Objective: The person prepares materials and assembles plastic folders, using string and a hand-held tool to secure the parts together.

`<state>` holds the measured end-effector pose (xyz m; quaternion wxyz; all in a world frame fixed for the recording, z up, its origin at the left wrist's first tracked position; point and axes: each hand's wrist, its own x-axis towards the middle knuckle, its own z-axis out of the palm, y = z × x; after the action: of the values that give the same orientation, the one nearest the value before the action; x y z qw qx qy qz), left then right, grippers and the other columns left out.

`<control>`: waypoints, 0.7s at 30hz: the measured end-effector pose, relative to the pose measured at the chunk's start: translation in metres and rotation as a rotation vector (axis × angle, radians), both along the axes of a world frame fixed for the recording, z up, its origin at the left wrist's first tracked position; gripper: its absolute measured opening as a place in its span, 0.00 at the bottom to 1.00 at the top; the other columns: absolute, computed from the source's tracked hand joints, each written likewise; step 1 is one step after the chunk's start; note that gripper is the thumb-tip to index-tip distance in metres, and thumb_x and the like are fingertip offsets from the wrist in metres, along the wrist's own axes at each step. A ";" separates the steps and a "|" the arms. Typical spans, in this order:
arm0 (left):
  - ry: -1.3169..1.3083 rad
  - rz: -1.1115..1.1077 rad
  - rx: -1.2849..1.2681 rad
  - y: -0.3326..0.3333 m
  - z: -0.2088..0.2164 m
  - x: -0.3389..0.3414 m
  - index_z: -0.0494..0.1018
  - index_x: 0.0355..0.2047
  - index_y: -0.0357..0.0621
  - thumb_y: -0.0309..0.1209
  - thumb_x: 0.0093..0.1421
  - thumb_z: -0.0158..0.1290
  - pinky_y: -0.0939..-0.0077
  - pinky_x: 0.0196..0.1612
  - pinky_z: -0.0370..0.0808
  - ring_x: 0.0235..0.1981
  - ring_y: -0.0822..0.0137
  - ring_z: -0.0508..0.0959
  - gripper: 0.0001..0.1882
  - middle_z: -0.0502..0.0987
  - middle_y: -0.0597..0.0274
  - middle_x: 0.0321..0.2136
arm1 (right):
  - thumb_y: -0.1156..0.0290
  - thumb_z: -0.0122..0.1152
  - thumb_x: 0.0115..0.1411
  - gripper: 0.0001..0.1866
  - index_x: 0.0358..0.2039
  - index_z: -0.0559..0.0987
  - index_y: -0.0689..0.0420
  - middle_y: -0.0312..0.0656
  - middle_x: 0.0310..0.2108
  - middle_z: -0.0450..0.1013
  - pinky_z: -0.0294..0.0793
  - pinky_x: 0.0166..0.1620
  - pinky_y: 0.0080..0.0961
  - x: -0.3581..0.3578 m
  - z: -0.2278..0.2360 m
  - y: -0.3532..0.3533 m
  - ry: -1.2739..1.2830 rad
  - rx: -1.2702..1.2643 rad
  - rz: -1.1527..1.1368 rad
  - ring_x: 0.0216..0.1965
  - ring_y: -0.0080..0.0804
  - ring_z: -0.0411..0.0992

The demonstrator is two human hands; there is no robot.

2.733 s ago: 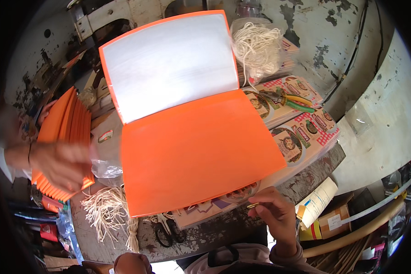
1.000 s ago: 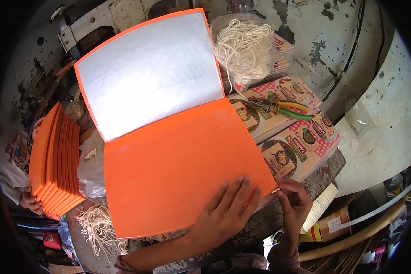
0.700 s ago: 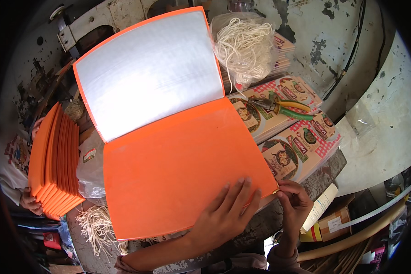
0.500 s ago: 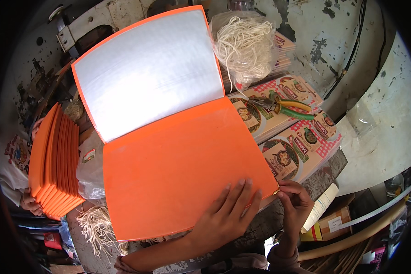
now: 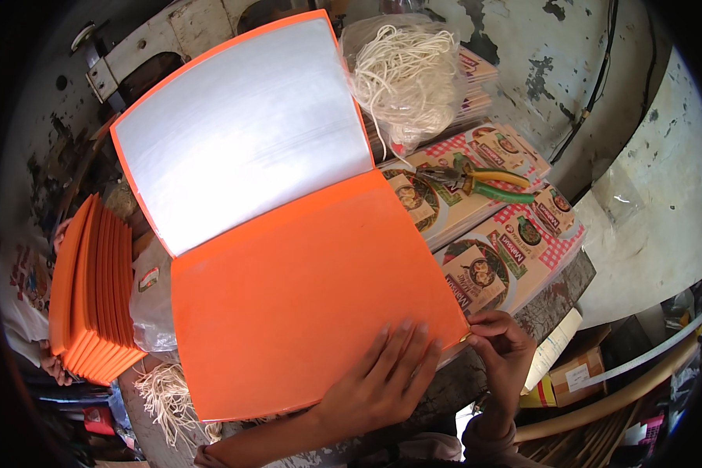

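A large orange folder (image 5: 304, 288) lies spread out in front of me, its far cover tipped back to show a shiny whitish inner face (image 5: 242, 132). My left hand (image 5: 378, 378) rests flat on the orange near cover with its fingers stretched out. At that cover's near right corner, my right hand (image 5: 503, 343) pinches a small gold-coloured metal corner piece (image 5: 466, 338). The piece sits against the corner; whether it is fixed there I cannot tell.
At the left a person's hand (image 5: 54, 366) supports a stack of orange folders (image 5: 93, 288). Pliers (image 5: 476, 181) with green and yellow handles lie on printed card stacks (image 5: 515, 242). Behind is a plastic bag of white cord (image 5: 409, 78). Cut cords (image 5: 168, 398) lie at the table's near left.
The view has shifted slightly, and the open folder appears a little lower and further left. My left hand stays flat on it and my right hand keeps its pinch at the corner.
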<state>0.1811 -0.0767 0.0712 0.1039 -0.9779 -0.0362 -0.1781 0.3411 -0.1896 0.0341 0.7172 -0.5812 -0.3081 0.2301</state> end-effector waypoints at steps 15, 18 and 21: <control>0.094 0.271 0.053 -0.007 0.017 0.014 0.67 0.49 0.34 0.33 0.56 0.46 0.67 0.50 0.70 0.49 0.56 0.72 0.21 0.69 0.45 0.49 | 0.87 0.60 0.48 0.21 0.44 0.70 0.68 0.48 0.46 0.68 0.73 0.48 0.25 -0.008 -0.009 -0.003 0.169 0.082 0.043 0.46 0.30 0.69; 0.111 0.283 0.079 -0.007 0.006 0.026 0.64 0.51 0.32 0.32 0.57 0.43 0.66 0.51 0.69 0.50 0.52 0.71 0.23 0.67 0.40 0.49 | 0.87 0.59 0.50 0.17 0.42 0.72 0.69 0.48 0.44 0.70 0.74 0.46 0.24 -0.009 -0.013 -0.004 0.112 0.055 0.019 0.45 0.30 0.70; 0.079 0.301 0.126 -0.010 0.000 0.034 0.63 0.52 0.31 0.31 0.58 0.41 0.64 0.51 0.70 0.49 0.48 0.71 0.23 0.67 0.35 0.48 | 0.88 0.58 0.50 0.14 0.40 0.74 0.68 0.48 0.42 0.71 0.74 0.45 0.23 -0.013 -0.015 -0.004 0.106 0.034 -0.023 0.45 0.31 0.70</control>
<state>0.2149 -0.0868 0.0710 0.1919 -0.9591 -0.1670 -0.1239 0.3283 -0.1940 0.0190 0.7449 -0.5594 -0.2670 0.2467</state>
